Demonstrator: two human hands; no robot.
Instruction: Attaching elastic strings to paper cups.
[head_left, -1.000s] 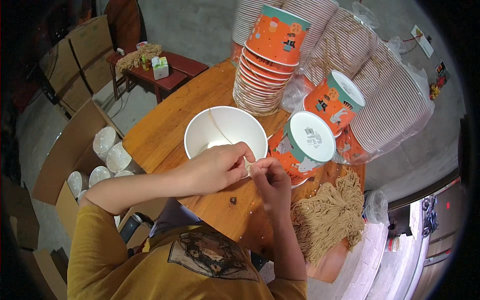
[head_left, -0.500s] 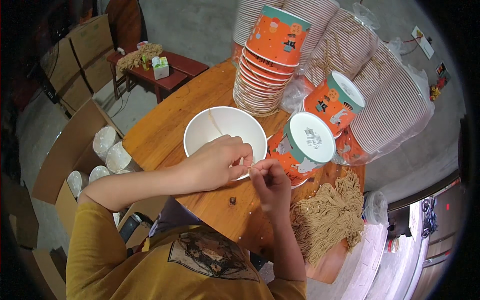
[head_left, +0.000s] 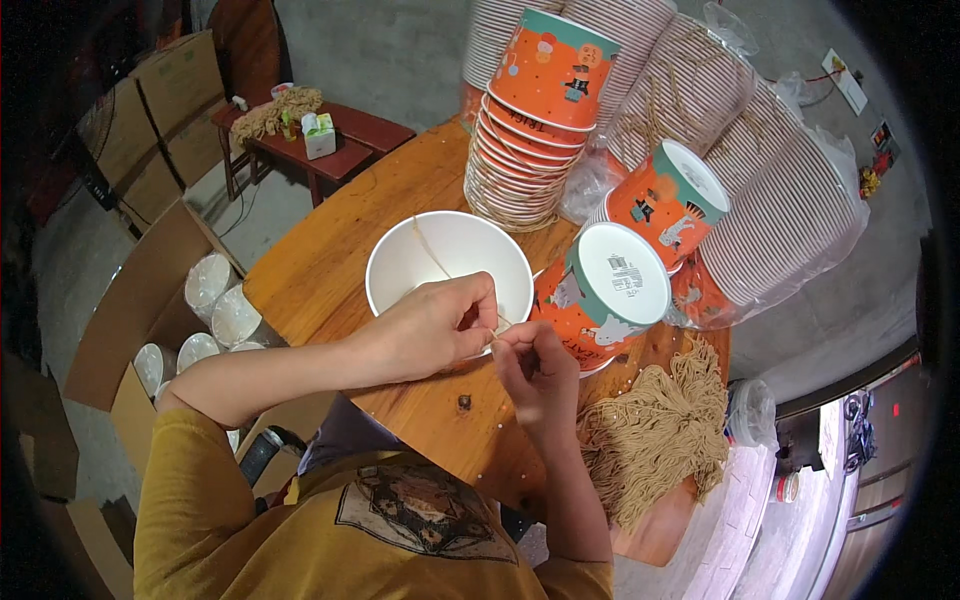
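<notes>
A white-lined paper bucket (head_left: 398,262) stands mouth up on the wooden table, and a thin tan string (head_left: 430,248) runs across its mouth. My left hand (head_left: 432,322) reaches over its near rim, thumb and forefinger pinched on the string. Close beside it, at the bucket's right rim, my right hand (head_left: 541,372) pinches the same string. A short bit of string shows between the fingertips; whether it is knotted is too small to tell. Right of my hands is an upside-down orange and green bucket (head_left: 585,305). A bundle of tan strings (head_left: 655,435) lies at the table's right edge.
A tall stack of orange buckets (head_left: 555,75) with strings around them stands behind. Plastic-wrapped bucket stacks (head_left: 790,215) and another upturned bucket (head_left: 655,200) crowd the back right. At left, an open carton (head_left: 140,300) holds wrapped white rolls or cups. A red bench (head_left: 350,135) stands farther back.
Both hands have shifted very slightly, and the right fingers have turned a little. A short length of string now shows more plainly above the right fingertips. The bucket stays in place.
</notes>
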